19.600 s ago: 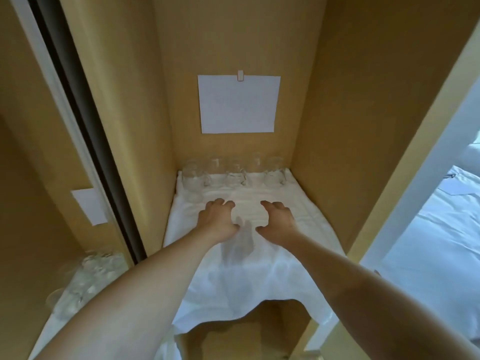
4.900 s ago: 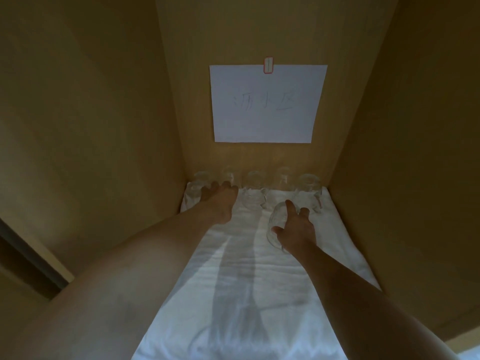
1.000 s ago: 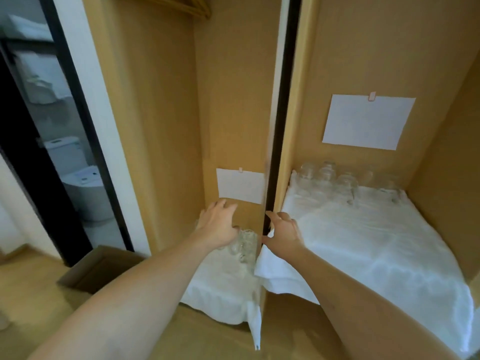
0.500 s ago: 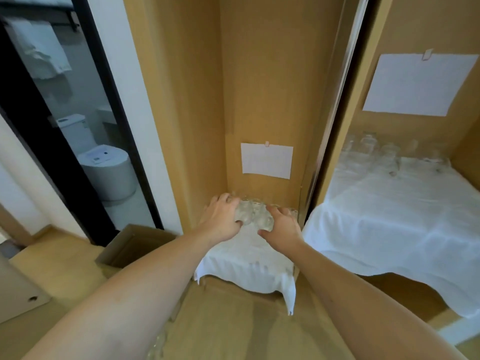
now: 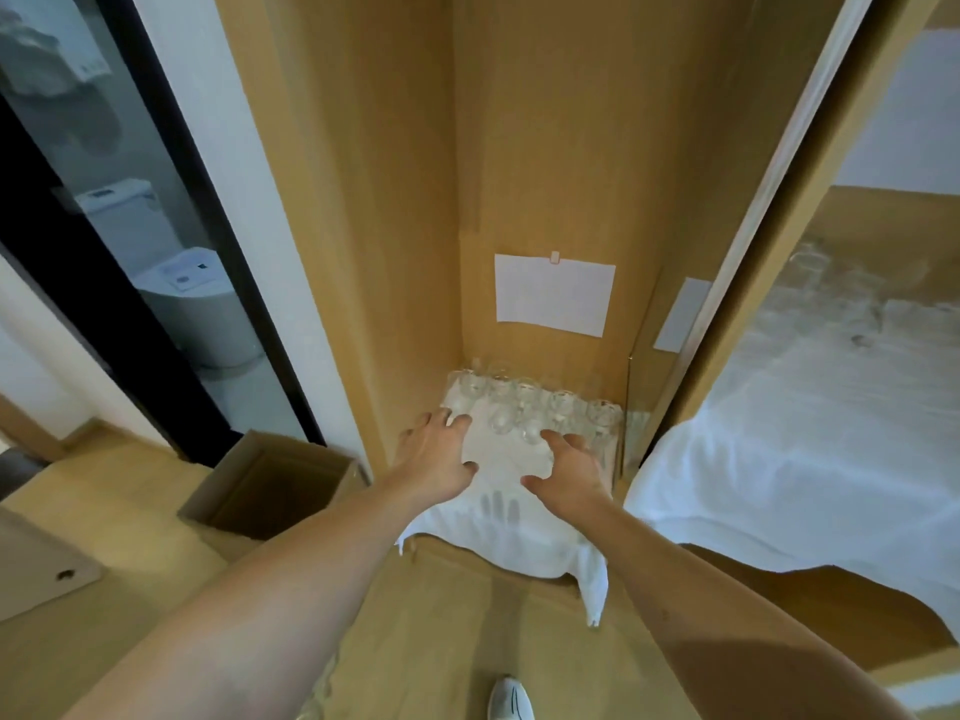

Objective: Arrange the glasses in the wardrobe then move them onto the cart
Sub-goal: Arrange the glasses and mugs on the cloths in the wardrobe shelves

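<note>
Left hand (image 5: pixel 434 462): fingers spread and relaxed, tips at the near-left edge of the glasses (image 5: pixel 530 410), thumb out to the side; nothing gripped. Contact of fingertips with the nearest glass not resolvable.

Right hand (image 5: pixel 569 467): fingers loosely splayed, tips just short of the front row of glasses; nothing gripped, contact likewise uncertain.

Glasses: clear, small, clustered in roughly two rows at the back of the narrow left wardrobe compartment, standing on a white cloth (image 5: pixel 511 506), directly below the paper sheet (image 5: pixel 554 294) clipped to the back panel. Upright or inverted: not resolvable. Cloth front edge draped over the shelf lip, nearer than the glasses. Second group of glasses (image 5: pixel 831 283) on a larger white cloth in the compartment right of the divider, blurred.

Cardboard box (image 5: pixel 270 485) open on the floor, left of the glasses. Toilet (image 5: pixel 197 309) beyond a glass door, further left. Shoe (image 5: pixel 511 698) at bottom edge. No cart in view.

Handling estimate: light, rigid, brittle, smooth-walled, likely slippery. Close packing risks clinking and tipping neighbours. Best hold judged as thumb opposite fingers around the body of an outer glass, lifted straight up; rim pinches avoided. Cloth underneath soft, liable to slide or bunch if glasses are dragged.
</note>
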